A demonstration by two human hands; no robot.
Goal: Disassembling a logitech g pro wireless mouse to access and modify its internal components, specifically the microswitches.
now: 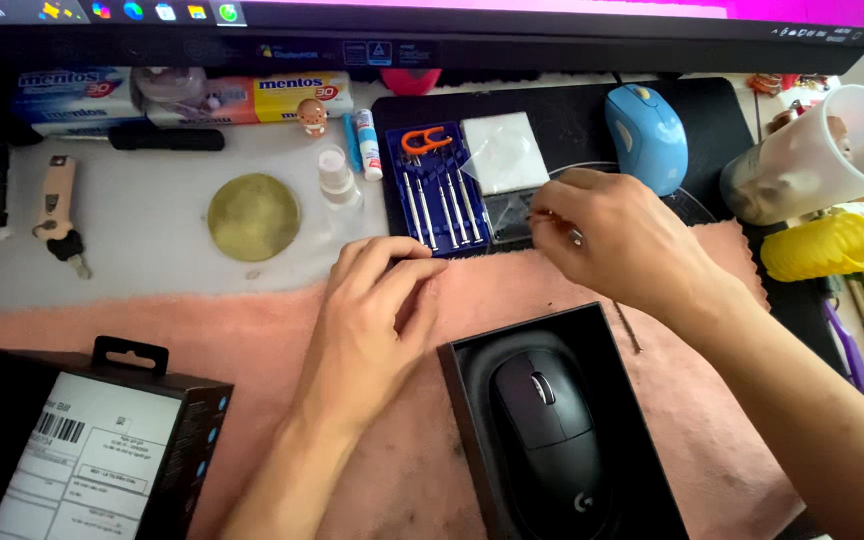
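Note:
My left hand [377, 305] rests palm down on the pink cloth [252, 330], its fingertips against the lower edge of a blue screwdriver set tray [442, 195]. That tray holds several slim metal drivers and an orange tool. My right hand [612, 240] hovers to the right of the tray, fingers pinched on a small thin metal piece; what it is cannot be made out. Below both hands a black computer mouse [542, 420] lies in its open black box [462, 400].
A black retail box [92, 450] lies at the lower left. A round brass disc [253, 216], a small bottle [336, 175], keys [60, 215], candy rolls, a blue mouse [647, 135], a plastic cup [822, 155] and a yellow coil [822, 245] surround the work area. A monitor spans the top.

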